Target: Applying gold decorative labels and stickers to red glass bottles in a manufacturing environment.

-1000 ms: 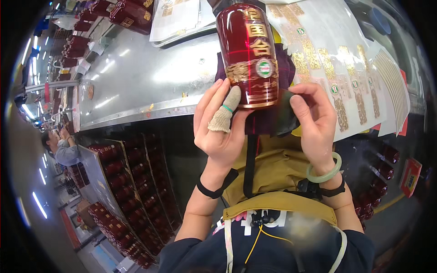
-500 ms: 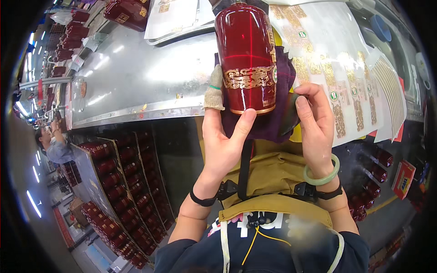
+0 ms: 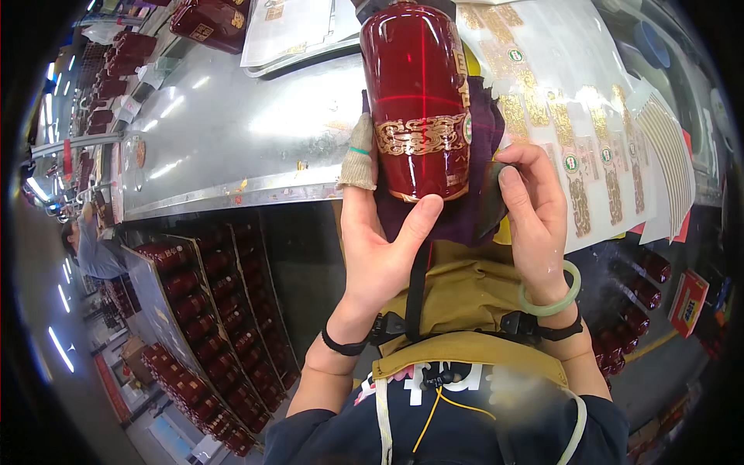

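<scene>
At the near end of a dark red bottle (image 3: 407, 74), the left hand (image 3: 378, 252) curves around the base: its thumb presses the bottom edge, a finger in a knitted sleeve (image 3: 359, 159) lies along the left side, and the other fingers are mostly hidden. To the right of the bottle, the right hand (image 3: 539, 203) pinches a dark flat piece (image 3: 490, 198) between thumb and fingers, just beside the bottle but apart from it.

The bottle lies over a purple cloth (image 3: 485, 116), its neck end pointing away from the person. Red light lines (image 3: 424, 98) cross above its gold band (image 3: 415, 136). The step in hand looks to be steadying the bottle with this banded face uppermost. From such a pose, the next move seems to call for a firm left hold against rolling, with the dark piece kept flat and controlled.

Farther out, sheets of gold labels (image 3: 559, 124) spread to the right, and the metal bench (image 3: 225, 128) stretches left, with papers (image 3: 291, 23) near its far side.
</scene>
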Available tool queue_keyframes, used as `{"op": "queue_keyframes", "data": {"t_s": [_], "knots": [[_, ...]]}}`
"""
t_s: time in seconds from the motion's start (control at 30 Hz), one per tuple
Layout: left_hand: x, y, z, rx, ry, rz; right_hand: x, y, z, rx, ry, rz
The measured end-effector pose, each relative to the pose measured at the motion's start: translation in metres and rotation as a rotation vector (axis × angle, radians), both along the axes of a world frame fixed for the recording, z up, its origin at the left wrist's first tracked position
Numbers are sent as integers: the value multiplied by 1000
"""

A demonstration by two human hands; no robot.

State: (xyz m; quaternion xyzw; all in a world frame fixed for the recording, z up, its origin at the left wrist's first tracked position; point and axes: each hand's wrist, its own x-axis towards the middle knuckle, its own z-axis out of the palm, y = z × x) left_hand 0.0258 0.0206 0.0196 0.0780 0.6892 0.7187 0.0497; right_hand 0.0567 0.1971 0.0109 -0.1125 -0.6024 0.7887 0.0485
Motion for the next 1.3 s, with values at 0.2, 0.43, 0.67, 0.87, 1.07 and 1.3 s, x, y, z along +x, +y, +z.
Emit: {"op": "queue_keyframes", "data": {"t_s": [0.2,0.43,0.67,0.87,1.07,1.3], "knots": [[3,7,-3,-85,44,62,1,0,3,20,-10,8],[5,15,-2,-43,57,101,1,-1,5,65,-22,33],[3,11,-4,-87,81,86,3,0,5,60,9,20],[5,12,-4,-87,90,76,4,1,5,107,38,-16],[7,14,-3,-45,18,103,7,5,5,221,-48,-74],[9,15,-1,-43,12,83,7,6,3,266,-121,-13]]}}
